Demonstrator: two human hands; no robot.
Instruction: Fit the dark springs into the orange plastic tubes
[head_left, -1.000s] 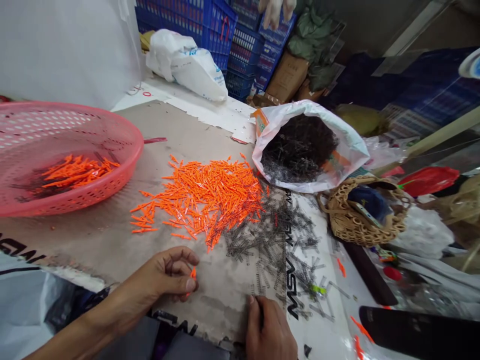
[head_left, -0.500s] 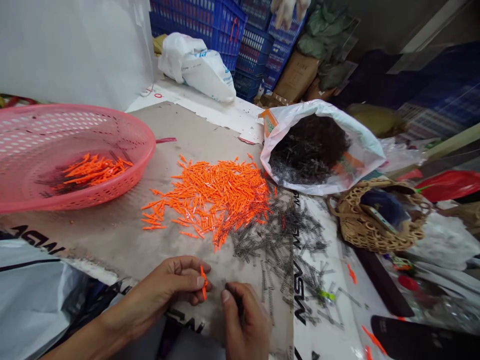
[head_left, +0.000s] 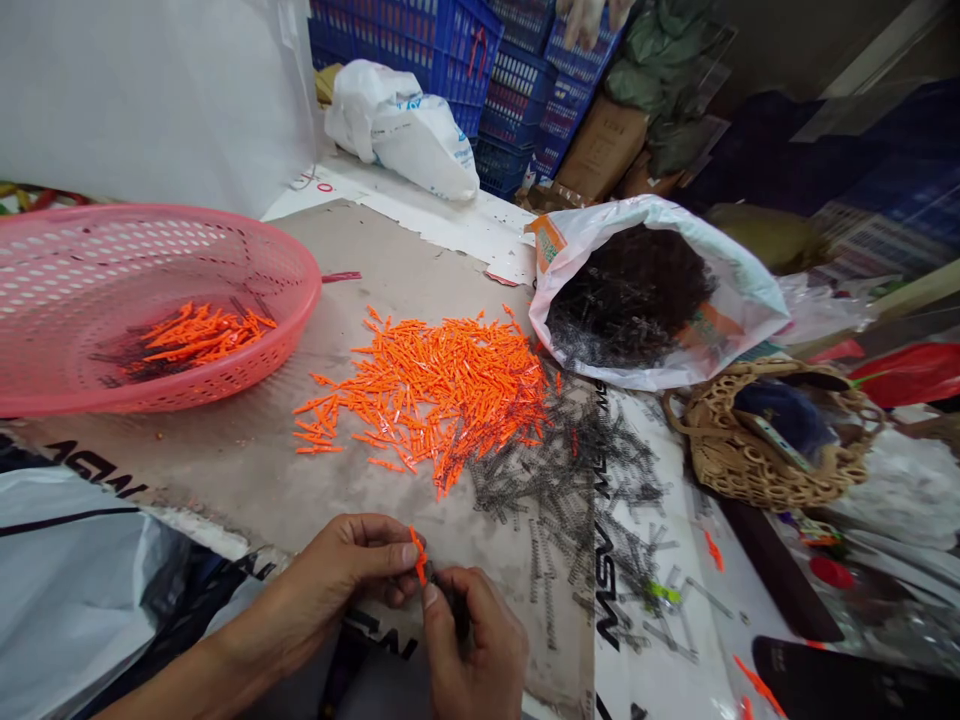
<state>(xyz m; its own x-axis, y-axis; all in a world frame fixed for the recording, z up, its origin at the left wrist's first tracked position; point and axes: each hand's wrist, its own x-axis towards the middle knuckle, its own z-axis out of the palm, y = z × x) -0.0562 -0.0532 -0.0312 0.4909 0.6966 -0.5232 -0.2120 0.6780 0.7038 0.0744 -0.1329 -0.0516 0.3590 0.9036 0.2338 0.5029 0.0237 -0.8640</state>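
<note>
My left hand (head_left: 341, 580) pinches a small orange plastic piece (head_left: 418, 555) between thumb and fingers at the table's near edge. My right hand (head_left: 469, 650) is closed on a thin dark metal spring (head_left: 454, 610), its thumb touching the orange piece. Just beyond the hands a pile of orange pieces (head_left: 442, 385) lies on the cardboard sheet (head_left: 240, 480), with loose dark springs (head_left: 570, 490) scattered to its right.
A pink basket (head_left: 247, 250) at left holds finished orange pieces. A white bag of springs (head_left: 637, 300) sits behind the piles, a woven basket (head_left: 765, 450) to the right. Blue crates (head_left: 450, 40) and a white sack (head_left: 401, 125) stand at the back.
My right hand came in from the springs with one spring and now meets the left hand's orange piece. The view shifted slightly left.
</note>
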